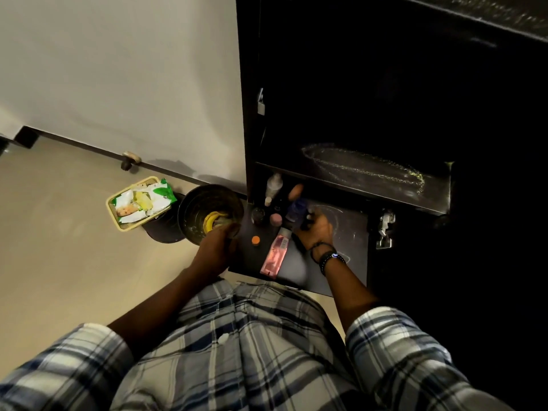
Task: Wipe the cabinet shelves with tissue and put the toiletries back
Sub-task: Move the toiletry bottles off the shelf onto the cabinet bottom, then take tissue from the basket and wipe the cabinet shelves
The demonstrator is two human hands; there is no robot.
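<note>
Dark shelf (350, 229), crowded with toiletries (274, 188). My right hand (315, 232) grips a small dark bottle (305, 224) there; my left hand (218, 247) clutches a pale wad (232, 228) at the bin (189, 203).

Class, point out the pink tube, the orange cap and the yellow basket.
pink tube (274, 256), head view, middle of its body.
orange cap (255, 240), head view, its top.
yellow basket (130, 188), head view, its rim.

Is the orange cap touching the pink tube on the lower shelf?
Apart: the head view shows dark shelf between the orange cap and the pink tube.
</note>
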